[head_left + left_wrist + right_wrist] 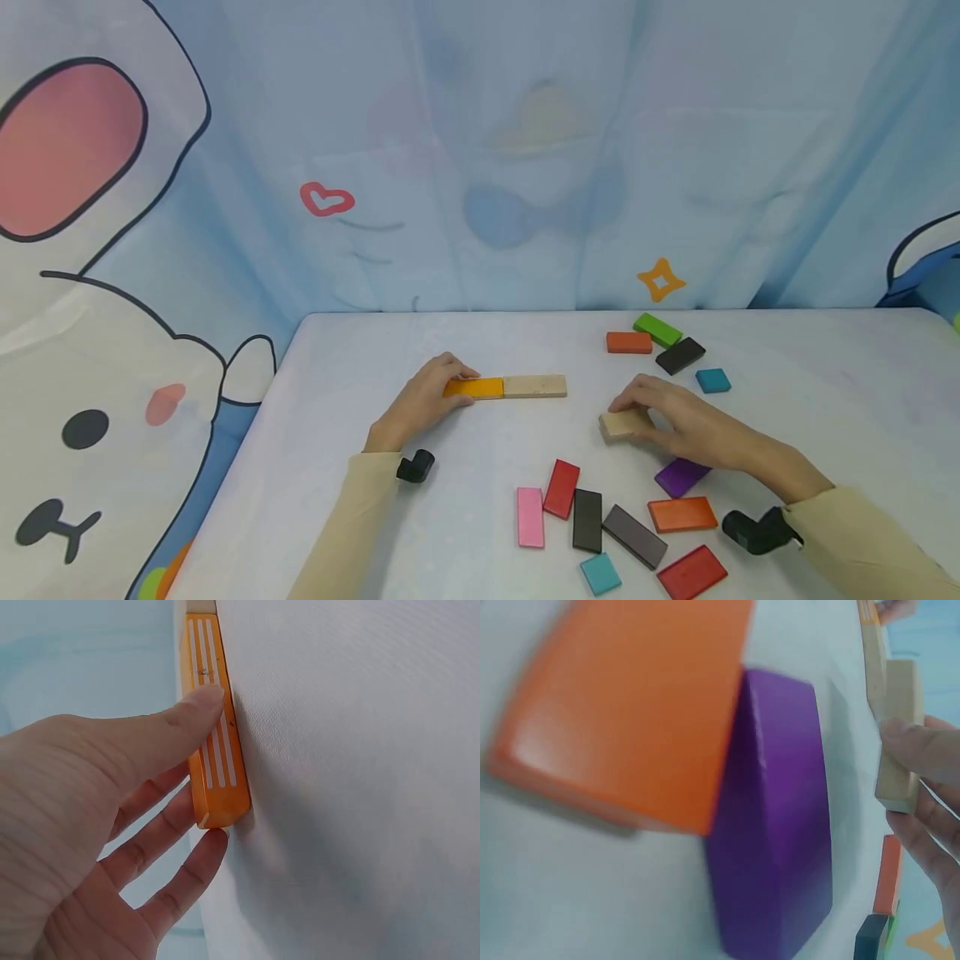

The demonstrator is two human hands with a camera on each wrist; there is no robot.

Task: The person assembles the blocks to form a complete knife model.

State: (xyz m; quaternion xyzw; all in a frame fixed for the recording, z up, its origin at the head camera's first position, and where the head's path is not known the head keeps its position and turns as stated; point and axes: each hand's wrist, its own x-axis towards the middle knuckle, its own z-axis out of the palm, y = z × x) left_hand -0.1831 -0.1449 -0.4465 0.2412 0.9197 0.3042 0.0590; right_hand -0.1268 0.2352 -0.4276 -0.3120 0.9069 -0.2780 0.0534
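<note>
On the left, my left hand (424,402) pinches a yellow-orange block (480,388) between thumb and fingers. White stripes run along that block's side in the left wrist view. Its right end meets a plain wooden block (536,386) lying in line with it on the table. To the right, my right hand (693,427) grips a second plain wooden block (900,735), thumb on one side and fingers on the other. A purple block (682,477) lies just below that hand, partly covered by it in the head view.
The white table (330,500) also bears an orange block (682,514), a pink block (530,517), red, dark and teal blocks near the front. Toward the back right lie a green block (657,330), a black block (680,356) and others. A printed curtain (525,167) hangs behind.
</note>
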